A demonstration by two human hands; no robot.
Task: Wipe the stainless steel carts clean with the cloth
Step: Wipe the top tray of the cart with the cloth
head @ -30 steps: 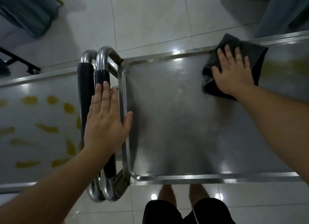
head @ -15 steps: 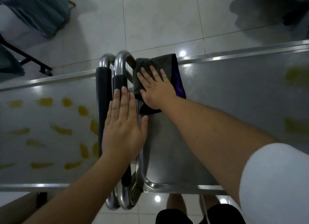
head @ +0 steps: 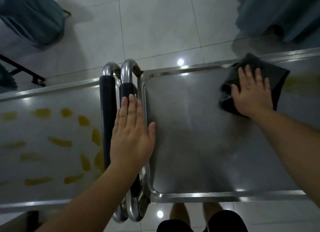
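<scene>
Right now we are midway through wiping the top tray of the right cart [head: 199,145], and we judge the job far from done: the near-left part of that tray looks clean, while a yellowish smear [head: 297,80] shows just right of the cloth. The left cart [head: 52,100] carries many yellow smears [head: 59,142] and looks untouched.

Our right hand [head: 251,93] lies flat, fingers straight and slightly spread, pressing the dark cloth [head: 275,79] onto the tray at its far right, close to the far rim. The cloth is bunched under the palm and pokes out on the far and right sides.

Our left hand [head: 132,136] is flat too, fingers together and thumb out, resting on the padded handle [head: 126,90] of the right cart, holding nothing. The second cart's handle [head: 107,110] stands just left of it.

Next, we think, the cloth should sweep right over the smear with firm pressure, while the left hand steadies the cart.
</scene>
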